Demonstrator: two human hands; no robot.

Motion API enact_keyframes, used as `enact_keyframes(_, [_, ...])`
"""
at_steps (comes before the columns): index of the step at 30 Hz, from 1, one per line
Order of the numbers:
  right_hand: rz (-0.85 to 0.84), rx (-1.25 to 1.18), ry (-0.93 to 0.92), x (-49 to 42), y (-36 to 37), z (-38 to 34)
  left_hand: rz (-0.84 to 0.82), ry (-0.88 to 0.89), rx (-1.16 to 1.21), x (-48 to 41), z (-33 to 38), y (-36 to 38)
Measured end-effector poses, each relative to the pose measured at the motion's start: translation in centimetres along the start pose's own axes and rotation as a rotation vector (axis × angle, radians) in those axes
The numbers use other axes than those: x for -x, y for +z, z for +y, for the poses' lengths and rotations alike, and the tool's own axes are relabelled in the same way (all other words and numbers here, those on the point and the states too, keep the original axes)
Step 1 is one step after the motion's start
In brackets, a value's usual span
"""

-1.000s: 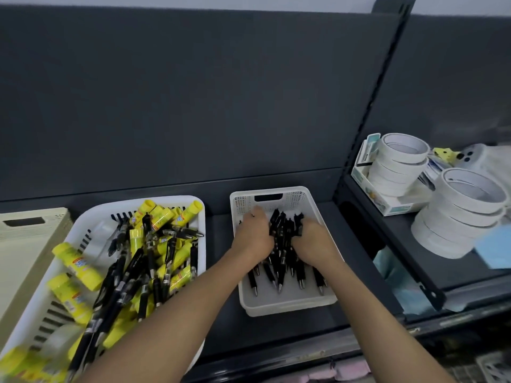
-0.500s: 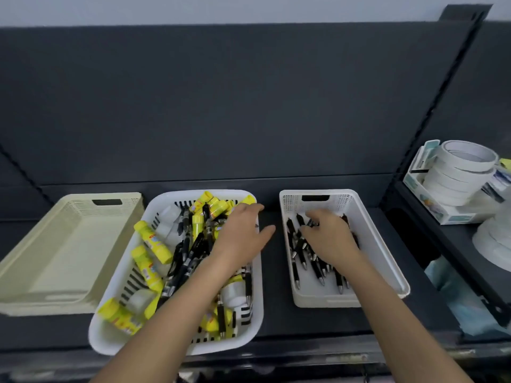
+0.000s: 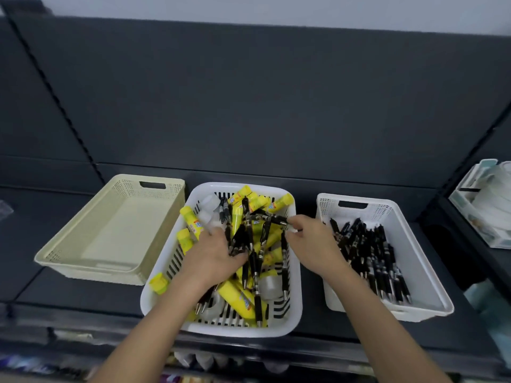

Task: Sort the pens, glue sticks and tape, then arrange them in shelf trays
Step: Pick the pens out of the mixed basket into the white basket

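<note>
My left hand (image 3: pixel 215 255) grips a bunch of black pens (image 3: pixel 243 239) in the middle basket (image 3: pixel 298 286), and my right hand (image 3: pixel 312 241) pinches one pen (image 3: pixel 276 219). Glue sticks (image 3: pixel 237 298) and tape (image 3: pixel 269 283) are too tangled to count. Three containers sit on the shelf (image 3: pixel 69 297): cream tray (image 3: pixel 119 230), basket, and white tray (image 3: pixel 423 266) with only pens.

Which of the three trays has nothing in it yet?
The cream tray on the left. The middle basket is full of mixed pens and glue sticks, and the white tray on the right holds only black pens.
</note>
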State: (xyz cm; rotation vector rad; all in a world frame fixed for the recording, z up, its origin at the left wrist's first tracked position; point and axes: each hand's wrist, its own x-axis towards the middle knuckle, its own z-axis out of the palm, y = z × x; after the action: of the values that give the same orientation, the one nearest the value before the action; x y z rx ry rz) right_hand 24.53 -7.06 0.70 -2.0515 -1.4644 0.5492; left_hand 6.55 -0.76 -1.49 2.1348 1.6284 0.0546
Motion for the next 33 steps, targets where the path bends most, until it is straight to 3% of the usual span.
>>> enact_keyframes(12, [-0.022,0.063,0.014,0.6,1.9,-1.2,-0.095,-0.008,0.315,-1.1,-1.0,0.1])
enact_keyframes(17, [-0.064,0.041,-0.004,0.9,3.3,-1.9,-0.063,0.034,0.398,-0.7,-2.1,-0.3])
enact_keyframes(22, [-0.114,0.059,0.053,0.1,5.4,-1.9,-0.036,0.058,0.646,-0.5,-3.6,-0.9])
enact_keyframes(33, [-0.116,0.106,0.253,-1.3,8.7,-3.9,0.049,0.121,0.698,0.1,-4.1,-1.1])
